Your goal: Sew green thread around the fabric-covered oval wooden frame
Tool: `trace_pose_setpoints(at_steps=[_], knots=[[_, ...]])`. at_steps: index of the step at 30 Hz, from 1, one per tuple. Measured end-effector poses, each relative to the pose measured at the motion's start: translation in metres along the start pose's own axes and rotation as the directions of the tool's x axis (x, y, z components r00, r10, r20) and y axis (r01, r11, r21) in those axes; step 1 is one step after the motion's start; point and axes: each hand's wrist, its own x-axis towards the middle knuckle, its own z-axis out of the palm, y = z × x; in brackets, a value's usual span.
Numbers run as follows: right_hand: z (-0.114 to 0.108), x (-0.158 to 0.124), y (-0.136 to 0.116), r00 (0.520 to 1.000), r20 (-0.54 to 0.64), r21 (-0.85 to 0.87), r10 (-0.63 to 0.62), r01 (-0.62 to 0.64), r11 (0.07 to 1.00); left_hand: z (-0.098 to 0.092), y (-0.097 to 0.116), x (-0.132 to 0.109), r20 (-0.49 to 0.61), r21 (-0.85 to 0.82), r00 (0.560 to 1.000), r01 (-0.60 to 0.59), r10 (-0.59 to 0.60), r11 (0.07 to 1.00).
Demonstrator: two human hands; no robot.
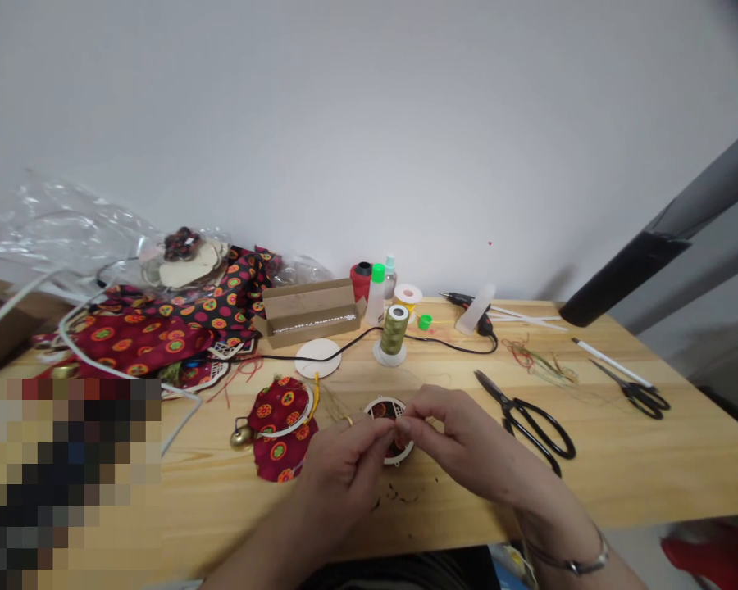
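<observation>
My left hand (350,463) and my right hand (452,434) meet at the fingertips, both pinched closed. What they pinch is too small to make out. Just beneath the fingertips is a round white openwork frame (395,461) with dark patterned fabric inside, partly hidden by my fingers. To the left of my left hand lie red patterned fabric pieces (276,451), a white ring (292,426) on them, with a brass bell (241,436) beside. A spool of olive thread (394,332) stands upright beyond the frame.
Black-handled scissors (529,418) lie right of my right hand, smaller scissors (636,393) farther right. Behind stand a cardboard box (311,315), a green-capped bottle (376,295) and a glue gun (467,305). A black cord (271,357) crosses the table; patterned fabric (160,328) is heaped left.
</observation>
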Motion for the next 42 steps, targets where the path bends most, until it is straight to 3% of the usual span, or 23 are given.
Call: trace_pose_setpoints(at_steps=[6,9,12,14,17,20,23,26,28,30,34,42], knots=[[-0.003,-0.006,0.009,0.992,-0.09,0.008,0.084,-0.083,0.996,0.0,0.002,0.001,0.027,-0.268,0.961,0.272,-0.275,0.924],[-0.007,-0.014,0.02,0.977,-0.18,-0.04,0.114,-0.123,0.992,-0.002,0.005,0.003,0.068,-0.435,0.896,0.423,-0.44,0.795],[-0.013,-0.025,0.037,0.955,-0.259,-0.21,0.143,-0.2,0.957,-0.004,0.008,0.005,0.088,-0.53,0.821,0.518,-0.564,0.672],[-0.016,-0.036,0.05,0.934,-0.307,-0.363,0.182,-0.292,0.885,-0.005,0.008,0.006,0.081,-0.557,0.787,0.545,-0.612,0.627],[-0.021,-0.055,0.072,0.866,-0.42,-0.551,0.27,-0.48,0.683,-0.005,0.006,0.006,0.055,-0.572,0.753,0.562,-0.655,0.598],[-0.027,-0.075,0.089,0.798,-0.503,-0.581,0.331,-0.596,0.553,-0.004,0.006,0.007,0.031,-0.575,0.735,0.568,-0.678,0.589],[-0.027,-0.087,0.088,0.789,-0.521,-0.459,0.327,-0.582,0.672,-0.003,0.007,0.008,0.036,-0.57,0.725,0.581,-0.688,0.582],[-0.012,-0.082,0.063,0.886,-0.363,-0.228,0.289,-0.385,0.894,-0.001,0.008,0.009,0.056,-0.56,0.726,0.591,-0.685,0.58],[0.006,-0.068,0.042,0.935,-0.242,-0.006,0.26,-0.269,0.963,0.001,0.006,0.008,0.075,-0.568,0.747,0.577,-0.661,0.587],[0.025,-0.051,0.026,0.957,-0.156,0.192,0.246,-0.214,0.958,0.002,0.004,0.006,0.106,-0.584,0.773,0.558,-0.625,0.59],[0.051,-0.022,0.014,0.969,-0.15,0.411,0.197,-0.12,0.904,-0.002,0.004,0.002,0.128,-0.576,0.796,0.545,-0.591,0.609],[0.052,-0.003,0.012,0.947,-0.177,0.618,0.267,-0.104,0.78,-0.005,0.006,0.0,0.116,-0.544,0.814,0.531,-0.569,0.649]])
